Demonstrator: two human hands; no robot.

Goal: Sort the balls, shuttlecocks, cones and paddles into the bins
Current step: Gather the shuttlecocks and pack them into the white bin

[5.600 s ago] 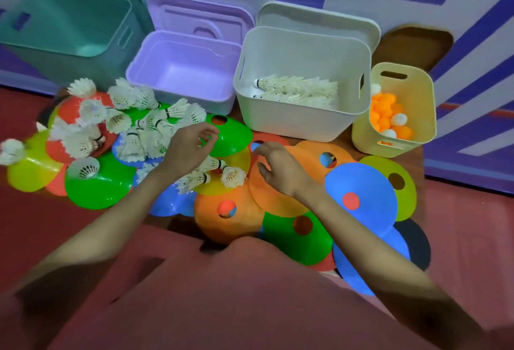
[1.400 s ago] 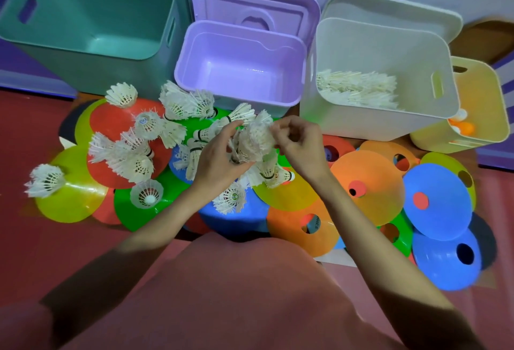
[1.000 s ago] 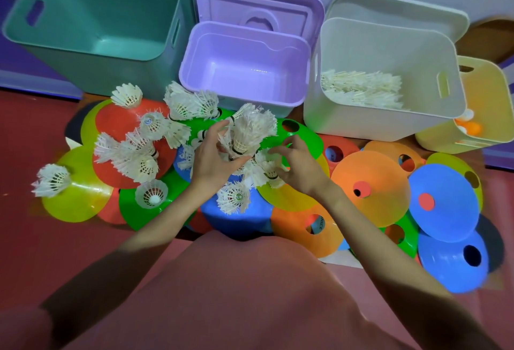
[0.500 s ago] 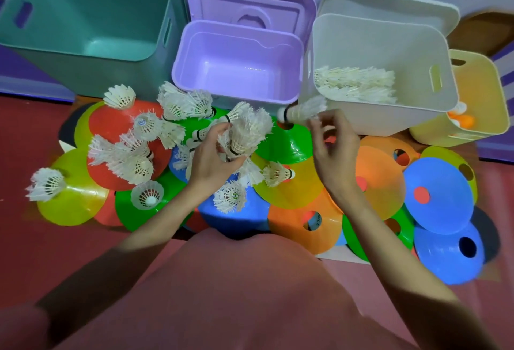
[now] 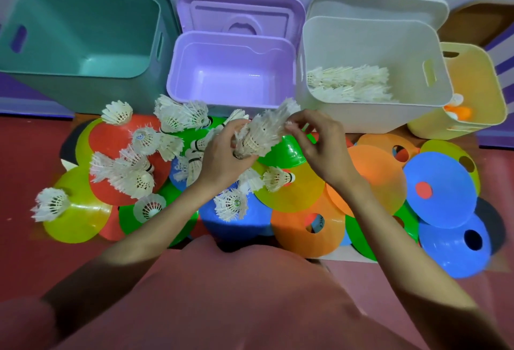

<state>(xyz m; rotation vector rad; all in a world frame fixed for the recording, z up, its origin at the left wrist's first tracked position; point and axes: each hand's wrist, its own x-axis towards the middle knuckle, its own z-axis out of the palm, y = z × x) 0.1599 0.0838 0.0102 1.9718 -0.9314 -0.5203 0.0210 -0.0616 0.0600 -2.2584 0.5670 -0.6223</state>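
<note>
Left hand (image 5: pixel 222 160) curled round the base of a nested stack of shuttlecocks (image 5: pixel 262 131), held tilted above a green cone (image 5: pixel 283 152); right hand (image 5: pixel 319 145) just beside it, thumb and forefinger pinched on the feather tips at the stack's upper end, other fingers loosely bent. Around the hands, loose shuttlecocks (image 5: pixel 133 174) strewn over overlapping coloured cones (image 5: pixel 442 188) on the floor. Beyond, four bins in a row: teal bin (image 5: pixel 80 35), purple bin (image 5: pixel 230 71), white bin (image 5: pixel 372 55) with shuttlecocks lying inside, yellow bin (image 5: pixel 472 71) with balls (image 5: pixel 459 110).
</note>
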